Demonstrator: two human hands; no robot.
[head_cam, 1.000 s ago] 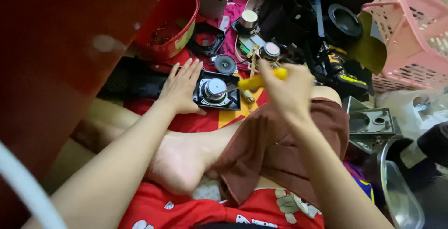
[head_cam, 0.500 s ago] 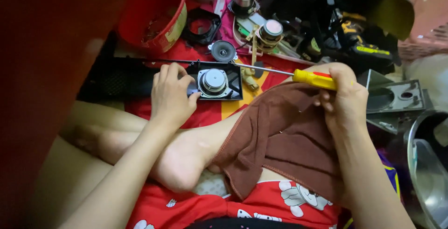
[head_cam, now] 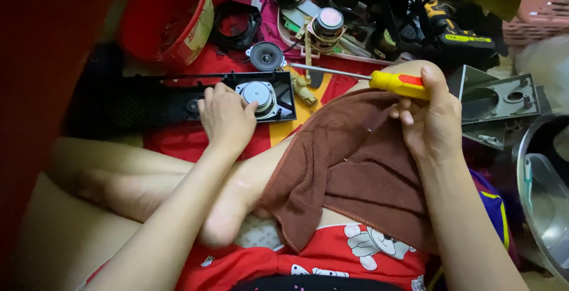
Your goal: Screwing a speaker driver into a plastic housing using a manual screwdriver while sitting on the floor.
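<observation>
A: What was hard to read on the left?

B: A red blur filled that edge, too close to identify. The long black speaker panel (head_cam: 178, 98) ran out from it, its left end lost in shadow. The red bucket (head_cam: 169, 15) above was cut by the top edge.

A: And the left hand?

B: The left hand (head_cam: 225, 119) lay flat on the panel, fingers spread and loosely bent, gripping nothing, just beside the round silver speaker (head_cam: 258, 96) mounted in the panel. It hid the panel beneath the palm.

A: Further right?

B: A small loose speaker (head_cam: 265, 56) sat above the panel, near the screwdriver's tip. The right hand (head_cam: 430, 119) was closed around the yellow-handled screwdriver (head_cam: 379, 79), whose shaft pointed left, lifted off the panel. A brown towel (head_cam: 355, 166) covered the knee below it.

A: Any room to move?

B: Little. Parts crowded the top; a grey plastic housing (head_cam: 498, 101) pressed in at the right, with a metal bowl (head_cam: 542, 190) cut off by the edge. The only open patch was the red and yellow cloth (head_cam: 308, 98) between panel and towel.
</observation>
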